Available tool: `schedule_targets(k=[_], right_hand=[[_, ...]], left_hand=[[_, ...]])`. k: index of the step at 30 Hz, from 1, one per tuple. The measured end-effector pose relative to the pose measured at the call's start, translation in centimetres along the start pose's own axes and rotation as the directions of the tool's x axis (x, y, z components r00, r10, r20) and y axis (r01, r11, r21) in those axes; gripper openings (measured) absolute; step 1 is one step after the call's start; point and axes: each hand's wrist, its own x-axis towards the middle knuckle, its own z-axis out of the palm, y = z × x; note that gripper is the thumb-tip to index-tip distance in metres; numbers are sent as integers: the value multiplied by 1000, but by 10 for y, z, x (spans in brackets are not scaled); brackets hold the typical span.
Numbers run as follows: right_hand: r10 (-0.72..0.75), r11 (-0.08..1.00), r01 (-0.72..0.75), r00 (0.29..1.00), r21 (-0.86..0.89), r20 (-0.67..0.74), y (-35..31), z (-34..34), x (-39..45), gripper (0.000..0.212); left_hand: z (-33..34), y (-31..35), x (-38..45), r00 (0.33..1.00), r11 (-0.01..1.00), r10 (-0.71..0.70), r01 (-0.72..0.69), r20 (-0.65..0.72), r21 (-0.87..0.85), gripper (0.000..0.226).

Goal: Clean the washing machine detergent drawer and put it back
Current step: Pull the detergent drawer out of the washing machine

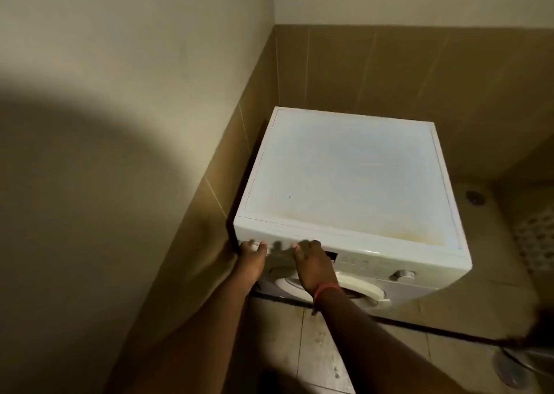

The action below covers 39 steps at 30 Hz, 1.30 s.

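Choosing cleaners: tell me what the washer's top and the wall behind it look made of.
Washing machine top: looks like a smooth white laminate or painted panel with a soft sheen, yellowed near the front; uncertain which. Lower wall: glazed tan ceramic tiles, by the pale grout lines.

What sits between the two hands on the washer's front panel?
In the head view, only a bare strip of the white front panel lies between the left hand and right hand, crossed by finger shadows.
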Motion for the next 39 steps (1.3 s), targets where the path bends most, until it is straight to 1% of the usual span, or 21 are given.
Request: schedule_targets(k=[1,2,4,5,6,8,10,13,15,16,19,20,21,22,24,26,29,31,35,36,39], right_hand=[[97,980,-92,995,175,-20,-1,13,8,57],[189,938,-186,982,292,17,1,24,16,62],[327,818,-324,942,475,79,2,40,30,82],[366,756,-361,925,546,104,5,47,36,88],[392,685,-389,909,616,138,5,52,39,88],[393,554,-384,903,739,176,5,57,45,78],[365,474,-385,905,792,221,8,63,54,71],[350,390,-372,906,842,238,13,71,67,61],[379,382,-370,898,847,222,16,75,76,55],[391,398,-368,897,840,207,15,74,77,56],[403,414,-373,893,830,200,15,75,77,59],[397,403,-376,893,834,211,17,75,76,57],[384,386,-378,895,842,226,18,75,75,56],[370,372,-379,898,847,239,19,74,74,54],[350,359,-384,900,851,259,22,74,74,51],[338,363,-393,900,845,274,21,72,72,49],[334,370,-402,899,838,284,19,68,71,44],[332,390,-403,900,828,282,19,67,69,41],[336,483,-419,900,769,279,29,74,52,41],[333,488,-423,899,764,284,33,75,46,41],[333,452,-465,880,762,339,41,74,32,35]], left_hand=[[0,-3,7,999,995,-44,46,20,-85,58],[1,-5,14,992,982,-104,113,69,-152,57],[2,-7,21,975,949,-156,192,157,-249,60],[2,-7,26,968,938,-158,209,194,-278,63],[4,-7,31,963,927,-156,220,222,-304,66],[7,-7,41,959,905,-151,231,239,-358,72],[11,-8,51,953,882,-166,258,254,-393,75],[19,-11,58,944,850,-170,285,282,-443,78],[24,-11,64,945,818,-174,296,279,-493,88],[27,-12,69,949,803,-177,293,262,-518,95],[34,-15,78,954,785,-205,295,221,-544,128],[34,-16,79,953,790,-203,294,224,-538,134],[34,-16,78,956,801,-183,280,229,-529,129],[35,-17,76,957,808,-167,270,236,-524,116],[35,-20,77,962,812,-153,254,227,-526,81],[34,-20,75,963,817,-155,250,220,-519,54],[33,-16,71,960,825,-148,252,237,-506,31],[32,-18,69,963,831,-137,239,231,-502,33],[31,-37,60,977,831,-135,201,163,-519,42],[30,-42,56,977,830,-143,204,155,-519,43],[25,-51,43,975,826,-179,223,135,-518,42]])
